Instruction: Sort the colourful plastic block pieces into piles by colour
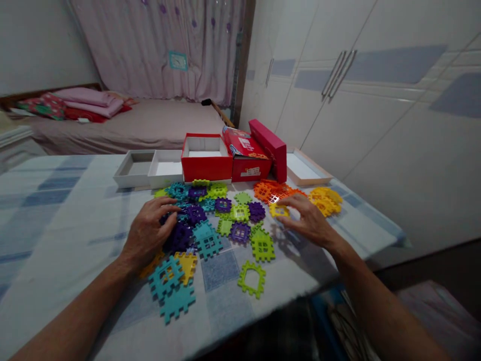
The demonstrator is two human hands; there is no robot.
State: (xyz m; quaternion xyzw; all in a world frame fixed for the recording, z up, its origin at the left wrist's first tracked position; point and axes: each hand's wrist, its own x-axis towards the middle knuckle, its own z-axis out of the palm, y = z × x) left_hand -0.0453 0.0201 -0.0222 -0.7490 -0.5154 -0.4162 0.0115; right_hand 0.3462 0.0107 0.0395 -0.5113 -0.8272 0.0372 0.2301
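My right hand (pixel 308 220) pinches a yellow toothed plastic building tile (pixel 279 210) between thumb and fingers, just above the table and in front of the orange tiles (pixel 265 190). At the left side of the mixed pile, my left hand (pixel 150 228) has its fingers bent round a dark purple tile (pixel 164 218), which shows partly between thumb and fingers. Beside it lie more purple tiles (pixel 195 214) and a teal window tile (pixel 208 239). Lime green tiles (pixel 262 245) spread through the middle. A yellow pile (pixel 326 201) sits right of my right hand.
Along the back stand a grey-white tray (pixel 131 176), an open red box (pixel 206 169), a printed red box (pixel 251 168), a pink-red lid (pixel 272 150) and a shallow white tray (pixel 311 175). A green frame tile (pixel 251 279) and teal tiles (pixel 176 303) lie near the front edge.
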